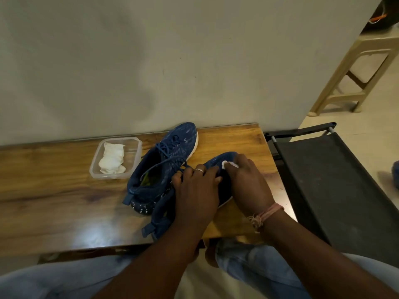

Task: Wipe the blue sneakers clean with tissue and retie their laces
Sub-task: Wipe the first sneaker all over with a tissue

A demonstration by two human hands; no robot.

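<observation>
Both forearms reached forward from bottom of view, converging toward middle. Left hand (195, 188) lay palm down, fingers curled over and gripping near sneaker (218, 169) (ring on one finger, btw). Right hand (246, 178) sat just beside it, touching, knuckles up, fingertips bent down pinching small wad of tissue (229, 164) against toe area. Right wrist wore pinkish thread band with knotted tail. Both wrists angled down; thumbs mostly hidden under hands.
</observation>
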